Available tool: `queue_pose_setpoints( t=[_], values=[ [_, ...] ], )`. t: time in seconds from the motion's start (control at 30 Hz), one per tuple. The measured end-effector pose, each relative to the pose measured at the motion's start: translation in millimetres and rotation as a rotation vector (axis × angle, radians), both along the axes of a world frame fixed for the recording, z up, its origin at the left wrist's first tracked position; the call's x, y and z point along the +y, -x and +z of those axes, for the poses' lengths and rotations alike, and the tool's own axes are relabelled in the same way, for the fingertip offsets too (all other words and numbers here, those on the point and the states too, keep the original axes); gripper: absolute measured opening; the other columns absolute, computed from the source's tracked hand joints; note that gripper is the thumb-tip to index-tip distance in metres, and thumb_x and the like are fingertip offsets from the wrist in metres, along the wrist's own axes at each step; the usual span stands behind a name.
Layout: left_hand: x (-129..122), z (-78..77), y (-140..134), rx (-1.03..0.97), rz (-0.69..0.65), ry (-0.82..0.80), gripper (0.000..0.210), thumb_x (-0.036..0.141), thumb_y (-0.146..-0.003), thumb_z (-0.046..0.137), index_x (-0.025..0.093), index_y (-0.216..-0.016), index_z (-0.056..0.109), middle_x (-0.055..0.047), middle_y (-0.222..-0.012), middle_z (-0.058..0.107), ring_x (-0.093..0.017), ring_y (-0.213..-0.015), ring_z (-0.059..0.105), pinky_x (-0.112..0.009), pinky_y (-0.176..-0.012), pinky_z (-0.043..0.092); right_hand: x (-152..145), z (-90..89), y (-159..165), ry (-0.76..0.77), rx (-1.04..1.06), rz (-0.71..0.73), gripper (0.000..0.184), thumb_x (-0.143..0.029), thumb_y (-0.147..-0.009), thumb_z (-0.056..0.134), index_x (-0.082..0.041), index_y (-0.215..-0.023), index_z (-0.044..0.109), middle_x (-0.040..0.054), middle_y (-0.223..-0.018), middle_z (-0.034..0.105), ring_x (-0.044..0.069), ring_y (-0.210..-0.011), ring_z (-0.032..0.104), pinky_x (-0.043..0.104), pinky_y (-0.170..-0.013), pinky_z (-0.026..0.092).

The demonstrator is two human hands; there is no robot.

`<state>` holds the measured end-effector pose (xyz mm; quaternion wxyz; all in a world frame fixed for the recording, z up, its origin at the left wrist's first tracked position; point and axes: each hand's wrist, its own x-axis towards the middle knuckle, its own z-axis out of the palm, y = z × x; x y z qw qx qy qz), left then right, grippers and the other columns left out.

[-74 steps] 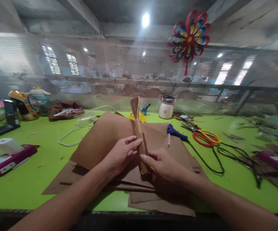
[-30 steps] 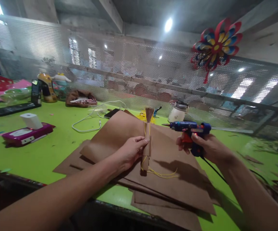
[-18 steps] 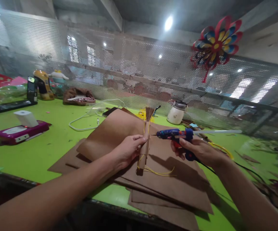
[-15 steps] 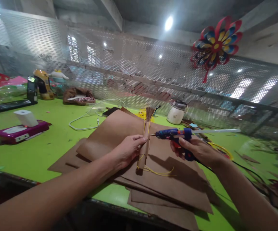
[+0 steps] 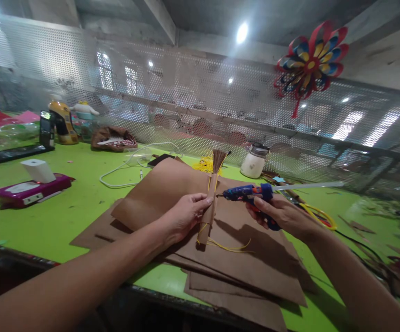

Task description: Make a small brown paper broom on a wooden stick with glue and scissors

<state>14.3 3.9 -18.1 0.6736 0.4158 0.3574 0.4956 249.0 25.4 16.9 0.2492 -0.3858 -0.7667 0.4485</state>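
Note:
My left hand point(image 5: 182, 216) holds a rolled brown paper tassel point(image 5: 211, 203) upright; its fringed top fans out above and yellow threads point(image 5: 226, 245) trail from its base. My right hand point(image 5: 279, 214) grips a blue hot glue gun point(image 5: 250, 192) with a white glue stick jutting out behind. The gun's nozzle points left and touches the side of the roll just above my left fingers. Both hands hover over a stack of brown paper sheets point(image 5: 172, 189) on the green table point(image 5: 65, 207).
A white jar point(image 5: 254, 162), yellow-handled scissors point(image 5: 319, 214), black cords and brown scraps lie to the right. A white cable point(image 5: 124, 173), a brown pouch point(image 5: 113, 138), a purple case point(image 5: 30, 190) with a white box and toys sit on the left. A mesh screen with a paper pinwheel point(image 5: 310, 57) backs the table.
My right hand let go of the tassel, picked up the glue gun from the table and brought its nozzle leftward to the roll. My left hand kept the tassel upright.

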Motion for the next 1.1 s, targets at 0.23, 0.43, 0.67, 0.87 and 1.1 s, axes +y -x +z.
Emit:
queue_pose_setpoints(
  t=[0.23, 0.43, 0.67, 0.87, 1.1],
  values=[
    [0.6, -0.4, 0.7, -0.013, -0.005, 0.002, 0.022, 0.028, -0.067, 0.074, 0.012, -0.079, 0.063, -0.001, -0.067, 0.06, -0.009, -0.057, 0.053, -0.023, -0.061, 0.04, -1.9, 2.8, 0.5, -0.004, -0.006, 0.018, 0.044, -0.057, -0.085, 0.045, -0.015, -0.073, 0.054, -0.0002, -0.059, 0.048, 0.009, -0.049, 0.044, 0.022, -0.046, 0.038],
    [-0.5, 1.3, 0.9, -0.013, -0.001, 0.015, 0.023, 0.027, -0.067, 0.074, 0.012, -0.078, 0.062, 0.0, -0.067, 0.059, -0.007, -0.056, 0.051, -0.021, -0.059, 0.038, -3.1, 4.1, -0.8, -0.007, -0.021, 0.049, 0.043, -0.056, -0.085, 0.045, -0.015, -0.073, 0.054, 0.0001, -0.059, 0.05, 0.009, -0.048, 0.045, 0.022, -0.046, 0.038],
    [0.7, -0.7, 3.7, -0.05, -0.05, -0.003, 0.02, 0.025, -0.07, 0.072, 0.013, -0.079, 0.059, -0.001, -0.07, 0.06, -0.009, -0.062, 0.055, -0.023, -0.064, 0.04, -2.4, 2.7, -4.6, 0.022, 0.014, 0.036, 0.043, -0.055, -0.086, 0.045, -0.015, -0.075, 0.055, 0.0014, -0.063, 0.05, 0.009, -0.052, 0.045, 0.022, -0.047, 0.038],
    [0.4, 0.6, 3.6, -0.07, -0.082, -0.016, 0.02, 0.023, -0.07, 0.071, 0.012, -0.084, 0.062, -0.003, -0.073, 0.061, -0.01, -0.063, 0.055, -0.024, -0.065, 0.041, 1.6, -2.5, -3.6, 0.044, 0.108, -0.006, 0.04, -0.054, -0.085, 0.047, -0.015, -0.076, 0.053, 0.003, -0.068, 0.051, 0.011, -0.055, 0.045, 0.022, -0.046, 0.038],
    [-1.1, 3.7, 5.1, -0.135, -0.13, -0.045, 0.02, 0.021, -0.074, 0.068, 0.012, -0.09, 0.063, -0.004, -0.078, 0.062, -0.01, -0.065, 0.056, -0.024, -0.069, 0.043, 0.0, -0.1, -2.3, 0.059, 0.16, -0.007, 0.04, -0.054, -0.085, 0.047, -0.015, -0.08, 0.053, 0.0026, -0.069, 0.051, 0.011, -0.055, 0.047, 0.022, -0.047, 0.037]
  ],
)
